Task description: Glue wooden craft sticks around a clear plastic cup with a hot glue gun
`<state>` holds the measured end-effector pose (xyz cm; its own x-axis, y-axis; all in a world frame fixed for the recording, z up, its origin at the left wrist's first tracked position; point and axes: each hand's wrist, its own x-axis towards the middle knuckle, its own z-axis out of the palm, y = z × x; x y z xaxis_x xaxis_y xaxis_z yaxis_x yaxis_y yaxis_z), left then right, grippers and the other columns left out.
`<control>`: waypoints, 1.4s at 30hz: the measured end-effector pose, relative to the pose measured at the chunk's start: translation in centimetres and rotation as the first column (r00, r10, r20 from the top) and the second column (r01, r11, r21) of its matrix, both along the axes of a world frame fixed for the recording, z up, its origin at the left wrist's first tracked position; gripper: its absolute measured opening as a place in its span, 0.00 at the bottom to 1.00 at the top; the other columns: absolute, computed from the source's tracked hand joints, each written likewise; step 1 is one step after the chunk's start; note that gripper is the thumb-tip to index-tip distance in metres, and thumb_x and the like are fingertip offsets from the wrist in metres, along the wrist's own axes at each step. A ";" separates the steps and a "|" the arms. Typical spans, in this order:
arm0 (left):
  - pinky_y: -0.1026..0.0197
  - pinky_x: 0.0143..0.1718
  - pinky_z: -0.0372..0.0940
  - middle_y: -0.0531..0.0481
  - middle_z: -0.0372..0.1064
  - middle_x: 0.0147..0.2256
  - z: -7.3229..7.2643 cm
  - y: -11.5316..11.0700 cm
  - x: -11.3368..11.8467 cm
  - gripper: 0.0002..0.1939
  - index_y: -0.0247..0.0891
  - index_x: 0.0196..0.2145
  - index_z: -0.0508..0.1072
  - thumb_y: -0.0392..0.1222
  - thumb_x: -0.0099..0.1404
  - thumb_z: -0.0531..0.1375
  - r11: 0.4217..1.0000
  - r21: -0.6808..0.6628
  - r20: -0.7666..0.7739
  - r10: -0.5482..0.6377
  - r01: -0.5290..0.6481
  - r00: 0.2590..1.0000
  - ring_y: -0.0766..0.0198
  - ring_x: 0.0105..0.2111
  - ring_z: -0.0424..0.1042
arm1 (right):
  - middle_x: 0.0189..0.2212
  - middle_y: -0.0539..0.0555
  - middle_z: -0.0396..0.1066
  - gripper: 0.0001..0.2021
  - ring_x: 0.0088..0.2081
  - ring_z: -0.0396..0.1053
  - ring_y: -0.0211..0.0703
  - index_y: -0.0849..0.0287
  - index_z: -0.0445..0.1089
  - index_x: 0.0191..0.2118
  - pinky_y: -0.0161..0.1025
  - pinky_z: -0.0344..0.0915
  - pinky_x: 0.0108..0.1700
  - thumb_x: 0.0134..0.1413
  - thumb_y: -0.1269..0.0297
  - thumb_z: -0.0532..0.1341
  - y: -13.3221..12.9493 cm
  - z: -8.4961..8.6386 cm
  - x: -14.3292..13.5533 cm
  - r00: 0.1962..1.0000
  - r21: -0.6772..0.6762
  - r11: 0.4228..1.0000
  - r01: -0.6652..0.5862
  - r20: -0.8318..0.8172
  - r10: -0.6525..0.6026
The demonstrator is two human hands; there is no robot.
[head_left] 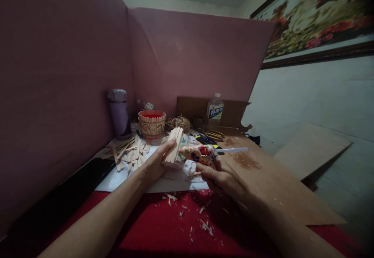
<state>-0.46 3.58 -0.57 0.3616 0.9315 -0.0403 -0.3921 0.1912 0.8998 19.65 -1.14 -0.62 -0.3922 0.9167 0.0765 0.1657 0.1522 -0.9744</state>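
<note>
My left hand grips a paper cup with pale wooden craft sticks side by side along its wall. The thumb presses on the sticks. In my right hand is a hot glue gun with a floral pattern, its handle mostly hidden by the fingers. A translucent glue stick sticks out of its back end toward the right. The gun's nozzle points left, close to the cup; whether it touches cannot be seen.
Loose craft sticks lie on white paper at left. Behind stand a purple tumbler, a stick-covered basket, twine and a plastic bottle. Scissors rest on the brown board. Scraps litter the red cloth.
</note>
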 end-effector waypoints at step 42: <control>0.57 0.28 0.72 0.39 0.77 0.37 -0.3 -0.1 -0.1 0.20 0.33 0.48 0.72 0.48 0.61 0.59 0.998 -0.053 -0.014 -0.045 0.044 0.999 0.57 0.28 0.76 | 0.13 0.46 0.54 0.25 0.16 0.49 0.31 0.58 0.57 0.16 0.34 0.46 0.19 0.54 0.46 0.57 -0.5 0.8 -0.3 0.989 0.033 0.990 0.140 0.033 -0.142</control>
<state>-0.57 3.52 -0.88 0.4016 0.9109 -0.0945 -0.3683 0.2551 0.8940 19.39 -1.65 0.14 -0.2621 0.9604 0.0941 0.2215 0.1548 -0.9628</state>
